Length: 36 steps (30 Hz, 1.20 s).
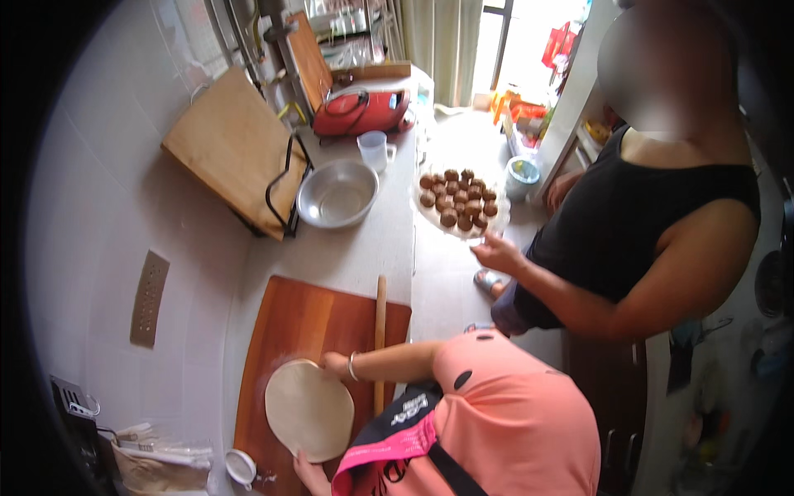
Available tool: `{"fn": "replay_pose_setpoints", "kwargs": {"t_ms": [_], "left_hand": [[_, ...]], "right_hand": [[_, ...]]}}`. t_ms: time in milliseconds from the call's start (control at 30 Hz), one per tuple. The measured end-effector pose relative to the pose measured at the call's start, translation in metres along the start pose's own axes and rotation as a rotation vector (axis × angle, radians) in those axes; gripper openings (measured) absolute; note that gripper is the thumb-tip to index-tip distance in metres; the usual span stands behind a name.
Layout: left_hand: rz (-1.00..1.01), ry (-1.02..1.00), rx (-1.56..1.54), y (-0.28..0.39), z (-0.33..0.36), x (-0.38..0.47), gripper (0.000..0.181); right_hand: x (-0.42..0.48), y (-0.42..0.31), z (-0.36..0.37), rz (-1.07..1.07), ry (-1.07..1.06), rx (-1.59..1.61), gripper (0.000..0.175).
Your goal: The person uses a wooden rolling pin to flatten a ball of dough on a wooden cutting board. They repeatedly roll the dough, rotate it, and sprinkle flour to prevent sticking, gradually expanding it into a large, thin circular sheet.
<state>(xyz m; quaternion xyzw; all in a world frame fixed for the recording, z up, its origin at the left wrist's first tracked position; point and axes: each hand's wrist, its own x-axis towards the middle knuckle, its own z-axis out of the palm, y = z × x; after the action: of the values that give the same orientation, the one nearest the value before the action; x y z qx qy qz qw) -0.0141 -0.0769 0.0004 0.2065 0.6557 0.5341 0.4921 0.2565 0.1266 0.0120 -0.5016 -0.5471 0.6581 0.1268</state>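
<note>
A flat, roughly round sheet of pale dough (309, 410) lies on a reddish-brown wooden board (298, 316). My right hand (335, 366) grips the sheet's upper right edge; a pale bracelet circles that wrist. My left hand (311, 475) is at the lower edge, its thumb on the dough and the other fingers mostly hidden. A wooden rolling pin (380, 347) rests along the board's right side, partly behind my right forearm. By the board's lower left corner is a small white strainer or cup (240, 467), with white powder beside it.
A co-worker (645, 248) in a black sleeveless top holds a clear plate (443, 229) of brown balls (460, 197) beyond the counter edge. Up the counter stand a metal basin (338, 193), a plastic measuring jug (373, 150), a red appliance (360, 113) and a racked wooden board (232, 149).
</note>
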Motion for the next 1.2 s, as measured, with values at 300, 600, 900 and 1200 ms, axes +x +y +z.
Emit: {"fn": "replay_pose_setpoints", "kwargs": {"t_ms": [300, 600, 900, 1200], "left_hand": [[-0.097, 0.005, -0.027, 0.012, 0.020, -0.011, 0.034], [-0.111, 0.006, -0.021, 0.022, 0.008, -0.026, 0.029], [-0.064, 0.054, 0.047, -0.011, 0.001, 0.002, 0.028], [0.089, 0.159, 0.589, 0.014, -0.007, -0.003, 0.006]], "right_hand": [[-0.014, 0.017, -0.015, -0.062, -0.005, -0.090, 0.044], [-0.016, 0.017, -0.015, -0.117, 0.008, -0.061, 0.045], [-0.004, 0.029, -0.014, -0.131, 0.008, -0.085, 0.047], [-0.031, 0.028, -0.001, -0.293, 0.249, -0.074, 0.031]]}}
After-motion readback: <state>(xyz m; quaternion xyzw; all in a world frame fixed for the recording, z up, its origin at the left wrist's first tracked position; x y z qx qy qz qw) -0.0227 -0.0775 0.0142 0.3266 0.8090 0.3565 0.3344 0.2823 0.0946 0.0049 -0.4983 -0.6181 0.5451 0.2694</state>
